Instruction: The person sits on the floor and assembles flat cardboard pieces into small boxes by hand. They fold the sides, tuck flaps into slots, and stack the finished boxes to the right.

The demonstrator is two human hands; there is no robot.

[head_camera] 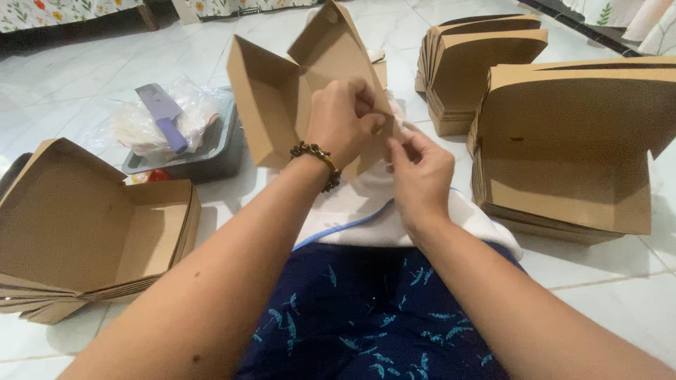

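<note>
Here, the fingers of the left hand [343, 121] are closed on the right side wall of a brown cardboard box [296, 91], with the thumb and first fingers pinching a flap near its corner. The right hand [420, 174] sits just beside, a little lower, and its fingertips also pinch the same edge of the box, so both hands grip the cardboard together. The box is held in the air above the lap, tilted, with its open side turned toward the left. Its left wall and its back already stand up, but the corner between the fingers is not yet fixed, so I judge this box is about half folded.

Under the hands there is a white cloth [366, 211] on the lap. To the left of the fingers, further away on the floor, a stack of folded boxes [77, 232] lies nested one in another, and the top one is empty. To the right of the fingers stand two stacks of flat boxes [563, 162] and [479, 63], still not shaped, so much work seems to remain.

Behind the left hand, a grey tray [211, 151] holds a clear plastic bag [151, 127] with something white inside, and a knife [165, 116] with a purple handle rests on top.
</note>
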